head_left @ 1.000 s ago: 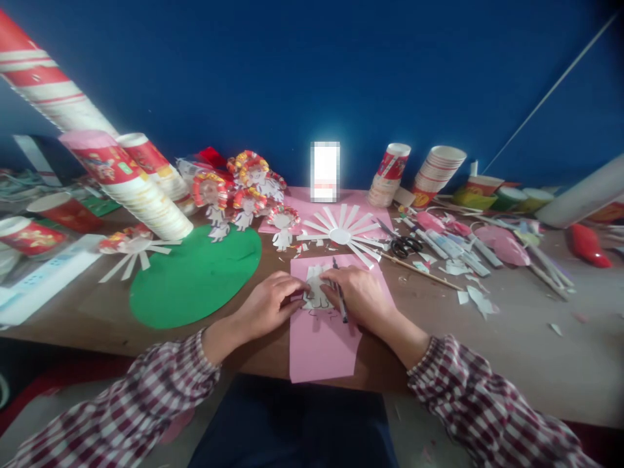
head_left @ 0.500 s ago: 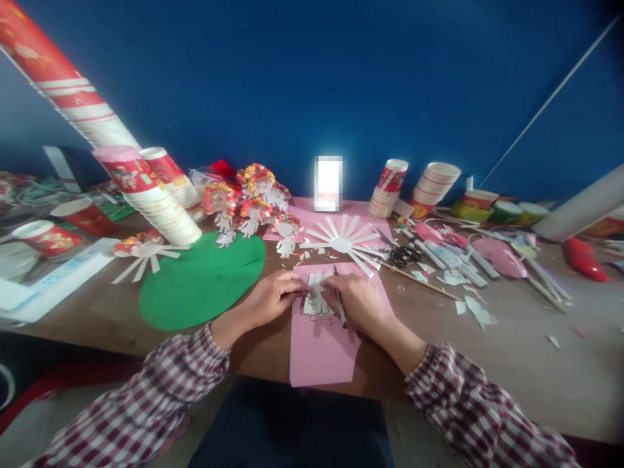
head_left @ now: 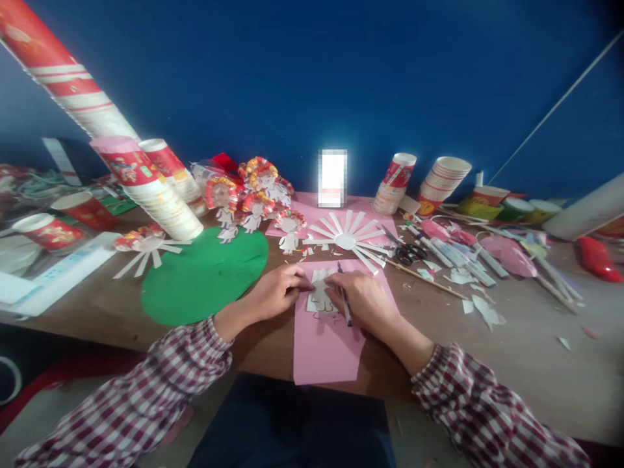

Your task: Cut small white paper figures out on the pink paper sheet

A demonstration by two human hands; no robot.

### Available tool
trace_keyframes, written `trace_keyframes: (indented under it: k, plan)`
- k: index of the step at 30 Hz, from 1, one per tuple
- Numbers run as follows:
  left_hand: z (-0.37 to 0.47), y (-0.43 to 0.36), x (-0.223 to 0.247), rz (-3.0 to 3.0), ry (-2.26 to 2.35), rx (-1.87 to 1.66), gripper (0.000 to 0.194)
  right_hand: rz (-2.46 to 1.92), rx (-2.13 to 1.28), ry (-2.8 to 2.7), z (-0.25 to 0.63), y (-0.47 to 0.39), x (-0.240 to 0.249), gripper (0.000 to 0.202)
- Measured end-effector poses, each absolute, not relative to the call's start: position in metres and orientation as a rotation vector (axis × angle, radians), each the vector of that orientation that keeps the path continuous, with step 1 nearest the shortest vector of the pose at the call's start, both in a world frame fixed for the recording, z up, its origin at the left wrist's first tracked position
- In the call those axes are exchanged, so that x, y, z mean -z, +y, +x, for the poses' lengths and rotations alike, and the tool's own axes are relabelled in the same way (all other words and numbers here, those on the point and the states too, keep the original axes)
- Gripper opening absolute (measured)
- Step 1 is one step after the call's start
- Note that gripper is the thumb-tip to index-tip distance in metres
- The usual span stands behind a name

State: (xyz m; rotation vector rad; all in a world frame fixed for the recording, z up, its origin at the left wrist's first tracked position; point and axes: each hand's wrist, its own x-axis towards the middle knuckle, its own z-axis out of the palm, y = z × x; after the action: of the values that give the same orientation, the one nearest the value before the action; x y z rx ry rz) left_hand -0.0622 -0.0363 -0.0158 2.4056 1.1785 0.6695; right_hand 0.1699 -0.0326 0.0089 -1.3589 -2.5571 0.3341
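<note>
A small white paper piece (head_left: 320, 298) with dark drawn lines lies on a pink sheet (head_left: 326, 357) in front of me. My left hand (head_left: 280, 290) is closed, thumb and fingertips at the paper's left edge. From the other side, my right hand (head_left: 363, 296) presses its fingertips on the paper. A dark pen (head_left: 346, 304) is held in that hand, slanting down between the fingers. Some short dark marks show on the pink sheet just below the paper. Right behind the sheet lies a white paper fringe of strips around a disc (head_left: 345, 242).
A green paper oval (head_left: 209, 279) lies left, with paper figures with red-yellow ruffles (head_left: 256, 211) behind it. Stacked paper cups (head_left: 146, 185) lean at left; more cups (head_left: 441, 185) stand at right. Black scissors (head_left: 409, 252), a wooden stick (head_left: 429, 279), markers (head_left: 451, 257) and paper scraps (head_left: 482, 312) lie right.
The view has shifted slightly, so the table's things appear a little farther right. Both hands keep nearly the same place on the paper, and the pen stays in the right hand.
</note>
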Motion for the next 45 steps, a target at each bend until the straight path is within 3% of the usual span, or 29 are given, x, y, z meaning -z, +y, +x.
trace_keyframes:
  k: [8, 13, 18, 22, 24, 35, 45]
  plan:
    - [-0.050, -0.024, -0.006, 2.412, 1.287, -0.414, 0.014, -1.381, -0.323, -2.534, 0.171, -0.033, -0.009, 0.020]
    - [-0.040, -0.006, -0.010, 2.448, 1.285, -0.274, 0.031, -1.364, -0.345, -2.513, 0.172, -0.032, -0.005, 0.022]
    - [-0.033, 0.003, -0.017, 2.353, 1.346, -0.173, 0.026, -1.370, -0.363, -2.519, 0.172, -0.032, -0.005, 0.027]
    - [-0.034, 0.011, -0.022, 2.219, 1.222, -0.040, 0.007, -1.411, -0.335, -2.533, 0.171, -0.032, -0.007, 0.026]
    - [-0.037, 0.015, -0.023, 2.169, 1.148, -0.004, 0.012, -1.407, -0.331, -2.532, 0.171, -0.032, -0.007, 0.025]
    - [-0.032, 0.033, -0.024, 2.154, 1.244, -0.148, 0.019, -1.422, -0.328, -2.533, 0.171, -0.032, -0.008, 0.024]
    - [-0.030, 0.032, -0.013, 2.038, 1.108, -0.244, 0.011, -1.416, -0.344, -2.560, 0.171, -0.031, -0.010, 0.024]
